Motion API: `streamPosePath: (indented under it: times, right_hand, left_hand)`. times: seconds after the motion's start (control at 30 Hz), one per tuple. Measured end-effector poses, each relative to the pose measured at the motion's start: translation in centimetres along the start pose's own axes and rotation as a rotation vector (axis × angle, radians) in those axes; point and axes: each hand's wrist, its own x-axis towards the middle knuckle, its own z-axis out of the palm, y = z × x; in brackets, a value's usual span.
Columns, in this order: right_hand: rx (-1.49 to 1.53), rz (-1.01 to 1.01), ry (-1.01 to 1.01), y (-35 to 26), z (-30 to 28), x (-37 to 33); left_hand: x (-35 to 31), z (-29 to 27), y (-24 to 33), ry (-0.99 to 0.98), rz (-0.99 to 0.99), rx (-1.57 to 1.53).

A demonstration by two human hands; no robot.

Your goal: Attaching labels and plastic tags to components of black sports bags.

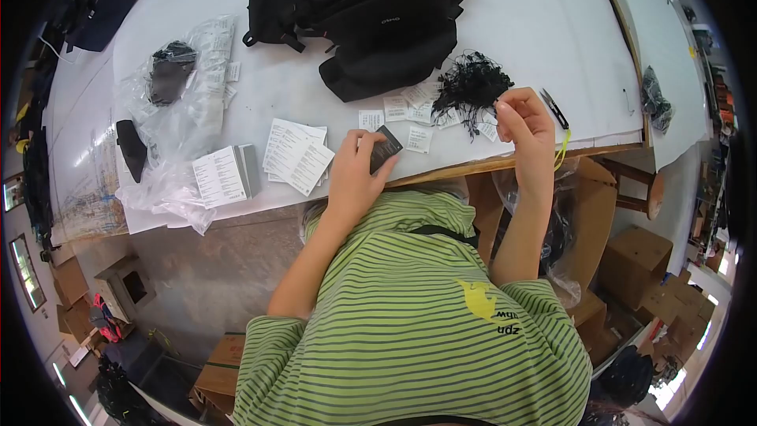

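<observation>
My left hand (355, 177) is closed on a black hang tag (385, 151) at the table's front edge. Beside the bundle of black strings (473, 83), my right hand (526, 122) is raised with thumb and forefinger pinched together. A thin dark strand seems to run from the bundle to those fingertips. Small white labels (419, 140) lie scattered between the two hands, some partly under the strings. Left of my left hand, white printed cards (296, 154) lie fanned out, and a thicker stack of cards (220, 177) sits farther left.
Black bags (386, 31) are piled at the back of the white-covered table (552, 24). Black-handled thread snips (555, 110) with a yellow cord lie right of my right hand. Clear plastic bags (189, 102) of labels cover the left side. Cardboard boxes (637, 264) stand below right.
</observation>
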Motion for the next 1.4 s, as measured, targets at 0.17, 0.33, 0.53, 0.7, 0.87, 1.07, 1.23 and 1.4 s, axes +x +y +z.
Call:
streamPosePath:
  times: [0.17, 0.33, 0.53, 0.7, 0.87, 1.07, 1.23, 1.4]
  right_hand:
    - [-0.027, 0.002, -0.023, -0.2, 0.5, -0.1]
    - [-0.037, 0.013, -0.035, 0.3, 0.5, 0.0]
    - [-0.043, 0.044, -0.013, 1.1, 0.1, -0.2]
    - [-0.025, 0.037, 0.005, 1.8, -0.1, -0.1]
    - [0.002, 0.027, -0.003, 2.2, 0.4, 0.0]
    - [-0.007, 0.023, -0.037, 2.0, 0.9, 0.2]
    - [-0.016, 0.022, -0.032, 1.8, 1.0, 0.2]
    - [0.009, 0.042, -0.081, 2.2, 1.3, -0.1]
  left_hand:
    - [0.0, -0.8, 1.5, 0.019, -0.089, -0.007]
    - [0.1, -2.8, 2.1, 0.005, -0.253, -0.478]
    - [-2.7, -4.9, -0.4, -0.212, -0.504, -0.434]
    - [-5.3, -7.0, 0.6, -0.049, -0.365, -0.103]
    - [-6.6, -7.6, 0.0, -0.161, -0.255, 0.077]
    - [-5.5, -7.3, -1.0, -0.162, -0.240, 0.081]
    - [-4.9, -7.2, -1.2, -0.165, -0.191, 0.170]
    - [-4.6, -6.9, 0.1, -0.262, -0.218, 0.102]
